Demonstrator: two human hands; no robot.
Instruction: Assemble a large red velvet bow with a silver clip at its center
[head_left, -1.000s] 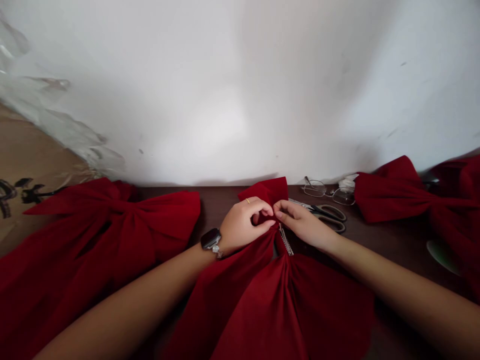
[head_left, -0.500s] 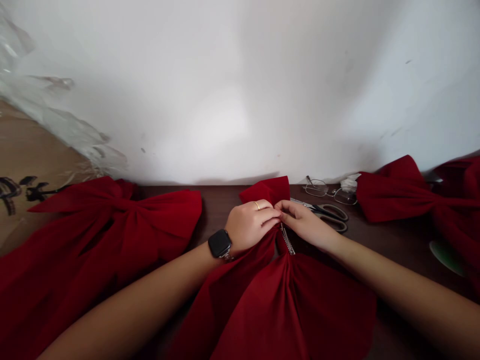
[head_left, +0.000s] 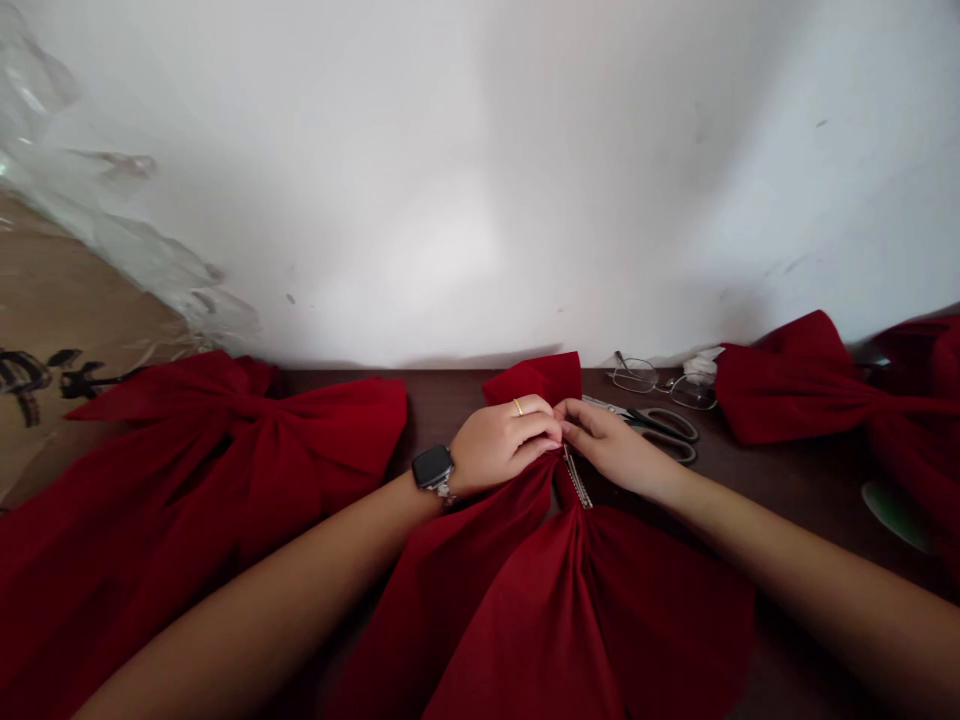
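Observation:
A large red fabric bow [head_left: 555, 590] lies on the dark brown table [head_left: 450, 400] in front of me. My left hand [head_left: 504, 446], with a gold ring and a black watch, is closed around the gathered middle of the bow. My right hand [head_left: 611, 448] meets it from the right, fingers pinched on the same gathered fabric. A thin metal clip [head_left: 577, 478] sticks out just below the pinch. A flap of the bow [head_left: 536, 377] stands up behind both hands.
A second red bow [head_left: 187, 470] lies at the left and a third red bow [head_left: 832, 390] at the right. Scissors [head_left: 660, 430] and a pair of glasses [head_left: 651, 377] lie behind my right hand near the white wall. A cardboard sheet [head_left: 45, 340] leans at far left.
My left hand has rolled over the gathered centre, so the ring and knuckles face up, and its fingers have closed tighter. My right hand stays pinched at the same spot.

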